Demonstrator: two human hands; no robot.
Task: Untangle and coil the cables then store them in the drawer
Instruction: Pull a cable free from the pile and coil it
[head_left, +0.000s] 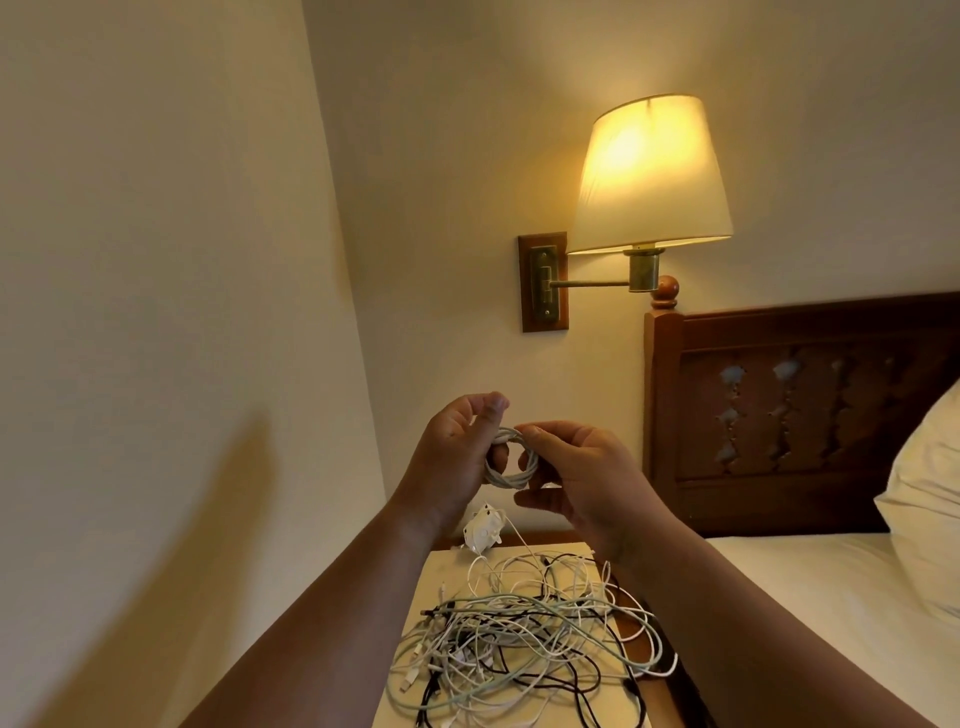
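The bare left forearm (337, 597) and right forearm (727, 623) rise from the lower edge and converge, with both hands raised close together at mid-frame. The left hand (457, 447) shows its back to the camera, fingers curled, thumb and forefinger meeting on top, and one finger hooked through a small coil (519, 477). The right hand (576, 478) faces it just beside, fingers reaching over the coil's top and thumb below, pinching its right side.

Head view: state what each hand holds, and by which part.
Both hold one small white cable coil: the left hand grips its left side, and the right hand pinches its top and right side.
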